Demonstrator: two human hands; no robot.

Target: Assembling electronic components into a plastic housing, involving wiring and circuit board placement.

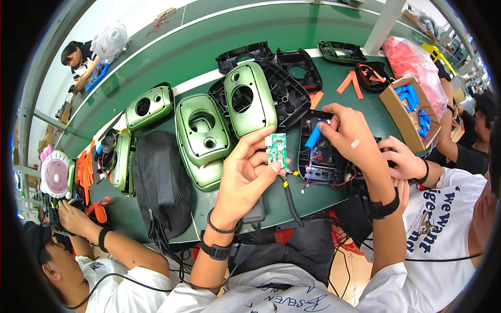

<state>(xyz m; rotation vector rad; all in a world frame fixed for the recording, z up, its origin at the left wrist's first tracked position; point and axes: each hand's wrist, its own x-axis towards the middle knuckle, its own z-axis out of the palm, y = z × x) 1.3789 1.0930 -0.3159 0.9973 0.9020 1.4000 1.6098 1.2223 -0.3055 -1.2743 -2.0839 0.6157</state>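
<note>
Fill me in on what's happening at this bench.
The person's left hand holds up a small green circuit board. The right hand has its fingertips at one end of a blue cylinder, over an open black housing; whether they grip it is hard to tell. Green shells lie to the left, and an open carton of more blue cylinders is at the right. Co-workers are on both sides.

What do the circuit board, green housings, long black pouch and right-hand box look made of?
Circuit board: likely rigid laminate, smooth green, bearing components. Green housings: probably moulded plastic by rounded edges; metallic sheen leaves metal possible. Long black pouch: apparently fabric, matte, with visible mesh. Right-hand box: likely cardboard, matte brown, flat walls.
</note>
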